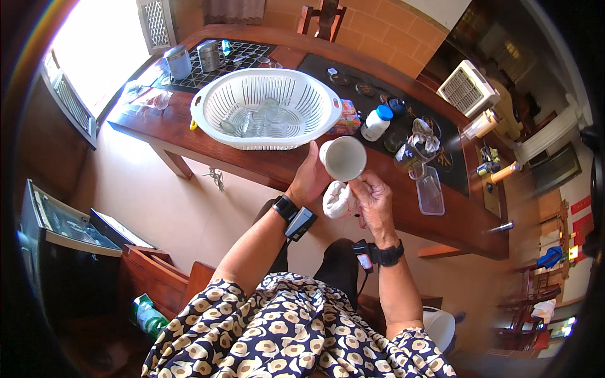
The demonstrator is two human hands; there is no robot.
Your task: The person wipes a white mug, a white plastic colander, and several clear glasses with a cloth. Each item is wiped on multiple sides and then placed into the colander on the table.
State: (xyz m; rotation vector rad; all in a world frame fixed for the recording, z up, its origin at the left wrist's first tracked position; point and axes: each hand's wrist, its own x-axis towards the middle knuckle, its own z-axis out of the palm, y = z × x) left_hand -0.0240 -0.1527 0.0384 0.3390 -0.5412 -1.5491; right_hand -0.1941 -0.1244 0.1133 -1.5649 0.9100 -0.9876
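Observation:
A white mug [345, 158] is held between both hands near the table's front edge, its open mouth turned up toward the camera. My left hand [309, 177] supports the mug's left side with the palm and fingers. My right hand [374, 201] grips the mug's lower right side, and a bunched white cloth [338, 200] hangs by its fingers. Just beyond the mug stands an oval white plastic colander basket [208, 128] with several clear glass cups [269, 115] inside. To the right is a white bottle with a blue cap [376, 124].
On the wooden table [170, 108], two metal mugs [208, 55] stand at the back left. A glass pitcher [410, 156] and a clear plastic tray [430, 191] lie to the right. A white bucket [439, 326] is on the floor at lower right, and a wooden chair [156, 274] at left.

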